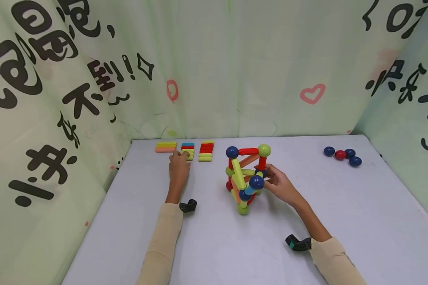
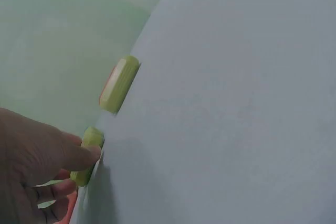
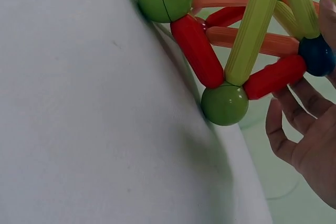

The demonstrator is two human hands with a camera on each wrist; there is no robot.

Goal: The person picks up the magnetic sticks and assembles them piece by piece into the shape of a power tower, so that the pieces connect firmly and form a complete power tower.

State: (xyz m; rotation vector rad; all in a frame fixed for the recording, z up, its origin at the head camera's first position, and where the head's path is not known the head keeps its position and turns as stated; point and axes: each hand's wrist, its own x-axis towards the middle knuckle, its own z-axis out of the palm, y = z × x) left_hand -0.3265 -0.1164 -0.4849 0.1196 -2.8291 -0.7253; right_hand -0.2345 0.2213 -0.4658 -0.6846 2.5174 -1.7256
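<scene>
A model of coloured rods and balls (image 1: pixel 239 174) stands on the table, its rods yellow-green, red, orange and light blue. My right hand (image 1: pixel 279 184) holds it from the right, fingers and thumb by its dark blue balls. In the right wrist view, the right hand's fingers (image 3: pixel 307 103) lie behind a red rod (image 3: pixel 275 77), partly hidden by the model. At the back left, my left hand (image 1: pixel 179 170) pinches a yellow-green rod (image 2: pixel 93 137) between thumb and fingers, at the near end of the middle group of rods (image 1: pixel 188 148).
Groups of loose rods lie to either side: yellow and orange ones (image 1: pixel 165 150) on the left, red and yellow-green ones (image 1: pixel 205 150) on the right. Several loose balls, dark blue (image 1: pixel 355 161) and red (image 1: pixel 340 154), sit at the back right. A printed curtain (image 1: pixel 207 71) borders the white table (image 1: pixel 128 237).
</scene>
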